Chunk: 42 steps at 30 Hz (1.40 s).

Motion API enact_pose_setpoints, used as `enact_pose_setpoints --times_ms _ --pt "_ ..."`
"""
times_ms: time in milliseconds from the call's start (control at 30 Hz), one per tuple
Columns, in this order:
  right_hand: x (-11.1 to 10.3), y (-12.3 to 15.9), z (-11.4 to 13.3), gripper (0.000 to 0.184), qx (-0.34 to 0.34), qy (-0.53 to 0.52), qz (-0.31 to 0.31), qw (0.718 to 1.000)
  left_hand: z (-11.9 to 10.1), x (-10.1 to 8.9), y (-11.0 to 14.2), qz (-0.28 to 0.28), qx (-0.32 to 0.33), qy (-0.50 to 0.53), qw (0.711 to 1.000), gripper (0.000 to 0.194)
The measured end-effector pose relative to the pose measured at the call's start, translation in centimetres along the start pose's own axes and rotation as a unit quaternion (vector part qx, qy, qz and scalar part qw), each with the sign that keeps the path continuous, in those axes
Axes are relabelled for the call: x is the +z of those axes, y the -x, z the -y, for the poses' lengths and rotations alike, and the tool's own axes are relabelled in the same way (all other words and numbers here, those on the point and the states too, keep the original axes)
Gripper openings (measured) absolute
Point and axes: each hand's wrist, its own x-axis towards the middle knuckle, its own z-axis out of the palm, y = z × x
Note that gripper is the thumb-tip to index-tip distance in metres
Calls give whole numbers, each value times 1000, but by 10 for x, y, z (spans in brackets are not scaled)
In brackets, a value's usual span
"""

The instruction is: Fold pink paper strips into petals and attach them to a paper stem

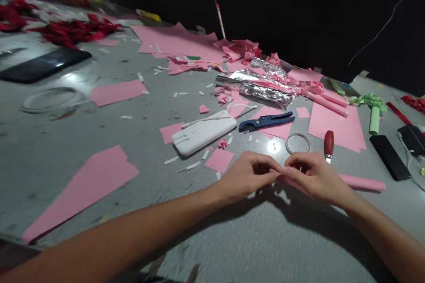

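My left hand [246, 172] and my right hand [315, 177] meet fingertip to fingertip above the grey table [252, 239]. Both are closed in a pinch on a small piece of pink paper [298, 185], mostly hidden behind the fingers. Past my right wrist lies a rolled pink paper tube [363, 183]. A ring of tape [298, 143] and a red-handled tool [328, 145] lie just beyond the right hand. Ahead of my left hand are a pink paper square [219, 160], a small folded pink paper piece [222, 143] and a white power bank [205, 132] with a cable.
Blue cutters [267, 121] lie beyond my hands, before crumpled silver foil [259, 88] and pink scraps. Large pink sheets [179, 40] spread at the back. A black phone [390, 157] and green paper roll [374, 120] are right; a cut pink sheet [88, 183] lies left.
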Motion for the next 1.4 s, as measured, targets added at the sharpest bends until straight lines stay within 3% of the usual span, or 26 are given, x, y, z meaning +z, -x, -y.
enact_pose_setpoints --times_ms 200,367,467,600,800,1067,1200,1400 --pt "6 22 -13 32 74 -44 29 996 0 7 2 6 -27 -10 1000 28" --pt "21 47 -25 33 114 -86 -26 989 -1 10 2 56 -47 -34 997 32" --pt "30 55 -29 29 141 -145 -11 979 -6 14 4 74 -62 -87 992 29" --pt "38 60 -34 29 130 -210 24 969 -11 29 6 75 -44 -133 987 25" --pt "41 65 -45 47 100 -280 23 955 -3 38 5 61 -66 -85 992 30" --pt "36 63 -48 49 109 -246 66 961 15 26 8 84 24 -130 988 27" --pt "33 65 -46 47 122 -207 86 967 18 23 9 94 37 -133 986 26" --pt "26 66 -45 40 96 -244 89 961 15 20 10 104 91 -166 976 24"
